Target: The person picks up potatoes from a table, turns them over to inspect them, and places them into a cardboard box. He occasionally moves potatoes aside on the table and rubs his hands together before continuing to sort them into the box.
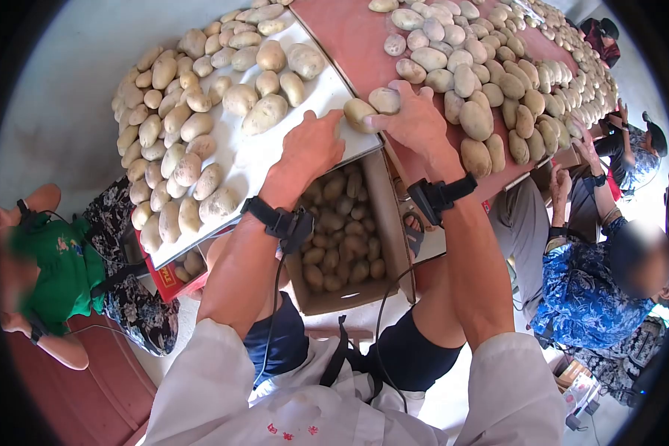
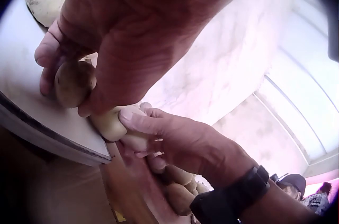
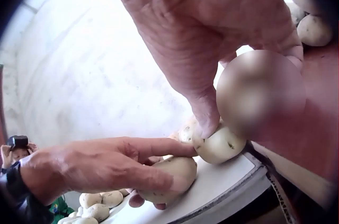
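Over the white board's corner, the left hand (image 1: pixel 312 145) grips a potato (image 2: pixel 76 83) between thumb and fingers; the head view mostly hides it behind the hand. The right hand (image 1: pixel 416 123) is just beside it, its thumb on a yellowish potato (image 1: pixel 360 115) at the board's edge. Another potato (image 1: pixel 384 100) lies within the right hand's fingers, and a blurred round shape (image 3: pixel 259 94) covers that spot in the right wrist view. In that view the left hand's potato (image 3: pixel 183 171) is close beside the thumbed potato (image 3: pixel 220 150).
Many potatoes (image 1: pixel 175 119) lie on the white board (image 1: pixel 305 160), and more are heaped on the red table (image 1: pixel 364 44). Below the hands, a cardboard box (image 1: pixel 349 297) holds potatoes. A red box (image 1: pixel 167 281) stands under the board. Other people sit at both sides.
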{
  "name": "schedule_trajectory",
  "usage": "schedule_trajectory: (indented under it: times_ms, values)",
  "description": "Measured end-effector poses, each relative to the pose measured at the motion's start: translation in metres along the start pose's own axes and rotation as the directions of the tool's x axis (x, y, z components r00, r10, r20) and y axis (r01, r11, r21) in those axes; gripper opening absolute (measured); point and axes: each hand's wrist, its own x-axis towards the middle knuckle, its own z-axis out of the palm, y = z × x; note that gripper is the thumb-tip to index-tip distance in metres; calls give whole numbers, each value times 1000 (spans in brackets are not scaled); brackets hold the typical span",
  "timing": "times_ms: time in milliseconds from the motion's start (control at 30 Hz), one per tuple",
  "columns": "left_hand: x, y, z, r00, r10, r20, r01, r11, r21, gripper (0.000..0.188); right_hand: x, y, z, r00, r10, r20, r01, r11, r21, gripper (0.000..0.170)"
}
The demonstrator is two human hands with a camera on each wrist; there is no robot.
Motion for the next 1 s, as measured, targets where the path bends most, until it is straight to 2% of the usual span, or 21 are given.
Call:
schedule_trajectory:
  times_ms: [133,267,333,500,567,600,633,700,733,800,833,900,933,967,1000]
  values:
    - [1,4,-2,1000,-14,-23,14,1000,-14,56,1,1,10,1000,21,16,-21,999,44,82]
    - [2,5,-8,996,-90,-18,91,995,52,56,4,6,15,1000,-1,27,-1,997,80,82]
    - [-2,1,-5,994,-105,15,104,991,82,56,3,11,19,997,-77,3,77,995,69,81]
    - [-4,-14,0,998,-41,-44,46,990,137,52,0,12,3,988,-27,151,20,999,44,79]
    - [-3,-16,-1,997,-71,-15,73,986,152,52,2,20,2,987,-14,160,15,1000,1,76]
    - [-3,-16,-3,996,-88,16,85,985,152,52,2,23,4,993,-12,116,12,1000,3,65]
    - [-4,-17,-5,993,-104,45,96,984,152,52,3,27,5,992,-9,122,8,1000,4,65]
    - [-6,-19,-6,993,-112,46,105,985,137,53,3,36,3,987,-16,160,7,998,56,65]
    - [-6,-23,-6,997,-71,40,66,990,126,54,-3,31,-7,986,-16,169,7,998,55,65]
    - [-8,-30,-3,998,-47,45,42,993,108,54,-17,25,-26,939,58,339,-113,983,146,63]
    - [-6,-32,-3,999,-20,36,17,996,87,55,-20,28,-26,936,56,349,-112,983,143,63]
    - [-4,-34,-5,1000,-3,31,1,998,65,55,-26,31,-28,962,-94,257,27,967,251,59]
    - [-4,-34,-5,999,1,38,-3,998,62,55,-29,30,-33,937,-161,309,67,953,295,59]
    - [-3,-34,-6,999,5,46,-8,998,58,55,-31,28,-38,934,-163,319,65,953,297,59]
    - [-4,-33,-8,998,-1,66,-2,999,52,57,-36,20,-46,879,-267,395,131,931,340,59]
